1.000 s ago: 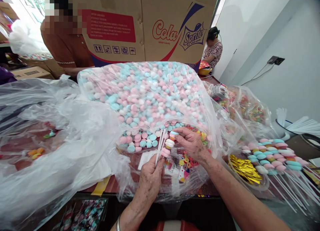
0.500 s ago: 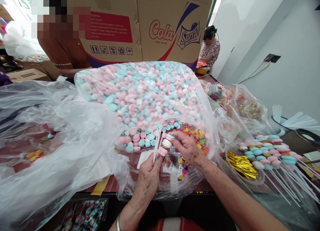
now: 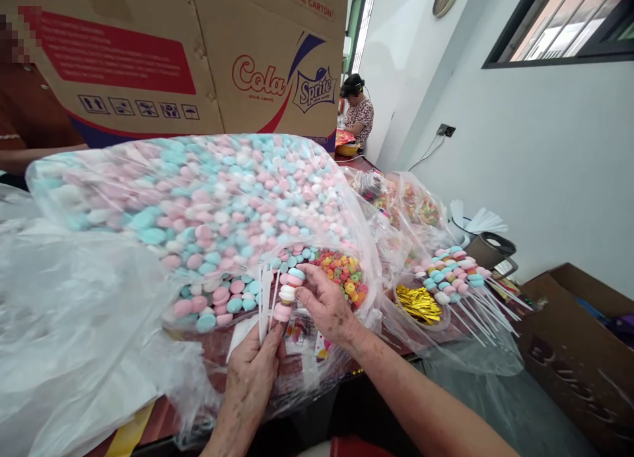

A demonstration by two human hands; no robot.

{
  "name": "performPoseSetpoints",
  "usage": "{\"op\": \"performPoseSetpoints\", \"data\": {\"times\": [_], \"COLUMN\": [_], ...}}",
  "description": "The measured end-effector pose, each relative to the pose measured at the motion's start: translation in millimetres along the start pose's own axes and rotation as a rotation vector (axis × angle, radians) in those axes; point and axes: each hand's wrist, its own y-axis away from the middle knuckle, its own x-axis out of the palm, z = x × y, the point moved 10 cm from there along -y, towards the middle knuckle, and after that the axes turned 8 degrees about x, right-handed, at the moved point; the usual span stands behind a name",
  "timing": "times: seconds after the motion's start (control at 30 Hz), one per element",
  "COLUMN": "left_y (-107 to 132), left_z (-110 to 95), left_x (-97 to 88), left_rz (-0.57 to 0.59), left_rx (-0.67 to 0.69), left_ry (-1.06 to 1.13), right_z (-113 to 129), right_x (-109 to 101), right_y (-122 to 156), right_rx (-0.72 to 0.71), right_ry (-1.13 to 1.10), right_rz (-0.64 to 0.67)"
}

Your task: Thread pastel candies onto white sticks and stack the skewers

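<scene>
My left hand (image 3: 252, 364) is closed around a bunch of thin white sticks (image 3: 266, 295) and the lower end of a marshmallow skewer (image 3: 286, 297). Pink, white and blue marshmallows are stacked on that skewer, with thin coloured pieces between some of them. At its top, the thumb and fingers of my right hand (image 3: 324, 305) close on the blue marshmallow (image 3: 296, 273). Loose pink and blue marshmallows (image 3: 236, 286) lie behind and left of my hands, at the mouth of a big clear bag (image 3: 354, 212). Ring-shaped gummy candies (image 3: 344, 272) lie just beyond my right hand.
Finished skewers (image 3: 453, 275) lie to the right, beside a round tub of gold ties (image 3: 419, 304). Behind them stand a mug (image 3: 490, 249) and more white sticks (image 3: 488, 219). A large carton (image 3: 212, 61) blocks the back. Another person (image 3: 359, 113) sits farther off.
My view has swung right, so the scene shifts left and an open carton at the right appears. Both hands stay at the same skewer, with the right fingers still at its top.
</scene>
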Motion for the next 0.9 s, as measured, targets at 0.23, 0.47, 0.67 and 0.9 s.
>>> {"op": "performPoseSetpoints", "data": {"times": [0.23,0.47,0.67,0.9], "left_y": [0,2,2,0], "left_z": [3,6,0,9], "left_x": [6.8,7.2,6.6,7.7], "left_rz": [0.056,0.066,0.057,0.082], "left_rx": [-0.032,-0.055,-0.057,-0.014], "left_ry": [0.054,0.037,0.031,0.049], "right_z": [5,8,2,-2], "right_x": [1,4,9,8], "right_y": [2,2,5,8], "right_rx": [0.005,-0.02,0.001,-0.001], "right_ry": [-0.025,-0.068,-0.112,-0.044], "right_rz": [-0.009,0.008,0.041,0.005]}}
